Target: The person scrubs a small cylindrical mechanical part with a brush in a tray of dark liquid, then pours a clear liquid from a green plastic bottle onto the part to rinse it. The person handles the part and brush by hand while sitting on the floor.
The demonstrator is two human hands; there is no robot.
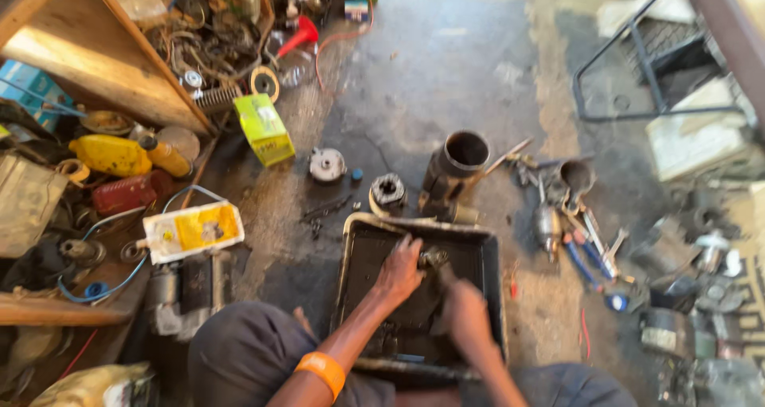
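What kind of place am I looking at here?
Most likely a small mechanical repair workshop, worked on the floor. A dark, oily wash tray sits between the person's knees, metal cylinder parts and hand tools lie scattered on stained concrete, and a wooden shelf is crammed with spares.

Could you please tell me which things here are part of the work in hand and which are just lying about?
In hand:
left hand
right hand
small round metal part
black rectangular tray

Lying about:
dark metal cylinder sleeve
green carton
yellow plastic bottle
blue-handled tools
red funnel
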